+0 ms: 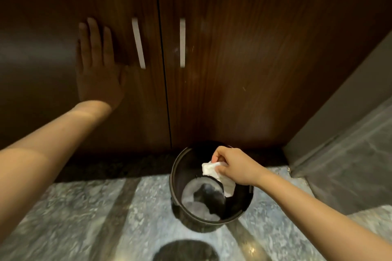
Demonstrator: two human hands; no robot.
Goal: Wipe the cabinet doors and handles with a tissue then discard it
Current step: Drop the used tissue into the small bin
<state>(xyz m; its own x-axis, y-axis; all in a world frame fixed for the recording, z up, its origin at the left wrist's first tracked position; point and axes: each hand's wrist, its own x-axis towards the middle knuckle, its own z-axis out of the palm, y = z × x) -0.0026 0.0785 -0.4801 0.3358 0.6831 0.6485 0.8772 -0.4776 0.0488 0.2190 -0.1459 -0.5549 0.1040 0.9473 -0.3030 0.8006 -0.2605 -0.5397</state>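
Forearms: two bare arms reach in from the lower corners, the nearest things to the camera.
Left hand point(98, 70): fingers spread apart and flat, palm pressed on the left cabinet door point(53, 27), gripping nothing.
Left handle point(138, 43): pale vertical bar just right of that hand, near the door's inner edge.
Door seam: a thin dark line between the two dark wooden doors.
Right handle point(182, 43): matching pale bar on the right cabinet door point(265, 48), just past the seam.
Waste bin point(180, 176): round and dark, standing on the marbled floor point(84, 207) at the foot of the right door; something pale lies at its bottom.
Tissue point(212, 169): white, crumpled, hanging inside the bin's mouth.
Right hand point(235, 166): over the bin, fingers and thumb pinched on the tissue's upper edge.
Far right: a grey wall panel point(350, 112) meets the floor.
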